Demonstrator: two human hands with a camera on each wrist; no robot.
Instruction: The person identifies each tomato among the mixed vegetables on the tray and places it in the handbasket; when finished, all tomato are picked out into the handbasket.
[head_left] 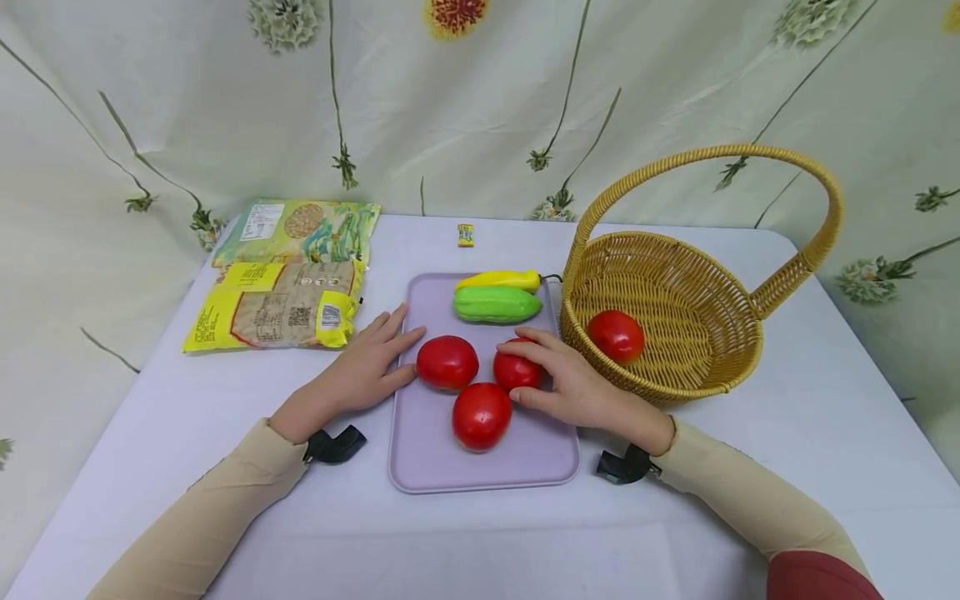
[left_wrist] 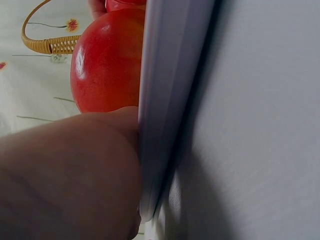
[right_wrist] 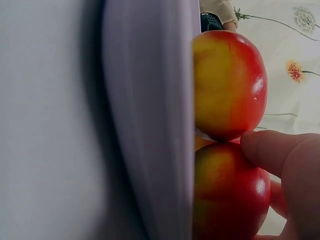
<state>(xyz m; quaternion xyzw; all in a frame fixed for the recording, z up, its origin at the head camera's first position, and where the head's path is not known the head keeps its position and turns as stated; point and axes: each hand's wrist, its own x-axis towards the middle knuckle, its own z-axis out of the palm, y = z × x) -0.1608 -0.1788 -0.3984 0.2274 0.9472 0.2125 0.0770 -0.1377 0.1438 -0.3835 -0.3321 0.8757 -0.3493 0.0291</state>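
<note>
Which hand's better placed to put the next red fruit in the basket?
Right, most likely: the right hand curls around a red fruit on the side of the tray nearest the basket. The left hand lies stretched out at the opposite edge.

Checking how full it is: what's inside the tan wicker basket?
One glossy round red fruit lies inside the tan wicker basket, toward its left side. Anything directly beneath it is covered from view.

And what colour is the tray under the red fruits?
Pale purple; the tray shows best in the head view.
</note>
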